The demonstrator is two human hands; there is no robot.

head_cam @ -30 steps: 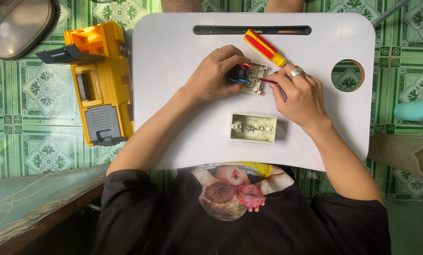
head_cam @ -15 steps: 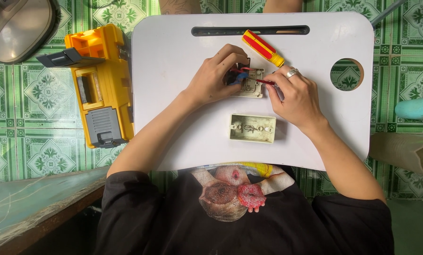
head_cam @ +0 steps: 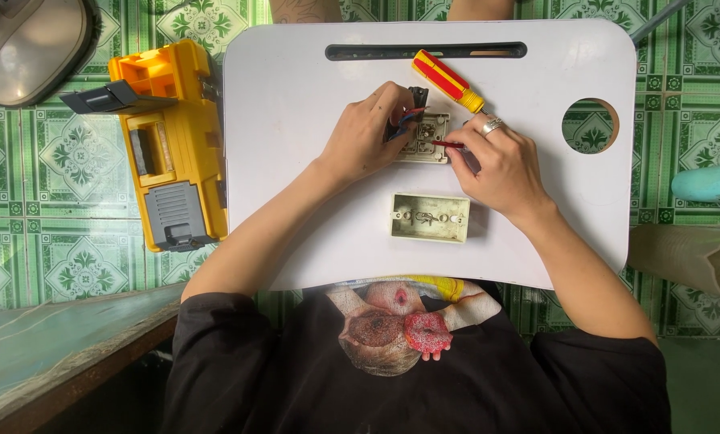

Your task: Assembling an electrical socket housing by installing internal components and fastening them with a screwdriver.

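One hollow back box point(head_cam: 429, 217), uncovered, unfilled.

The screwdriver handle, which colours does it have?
Red and yellow stripes on the screwdriver, lying on the white table; head view.

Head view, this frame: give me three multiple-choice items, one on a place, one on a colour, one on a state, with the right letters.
1. Where does the empty cream box lie?
A. on the white lap table, nearer the person than the hands
B. on the tiled floor
C. inside the toolbox

2. What colours is the screwdriver handle?
A. blue and white
B. red and yellow
C. all black

3. How is the screwdriver just now?
A. gripped in the left hand
B. lying on the table, unheld
C. standing in the table's round hole

Answers: 1 A, the box sits on the table below both hands. 2 B, its stripes show plainly. 3 B, the left hand and right hand are both at the switch module with its wires.
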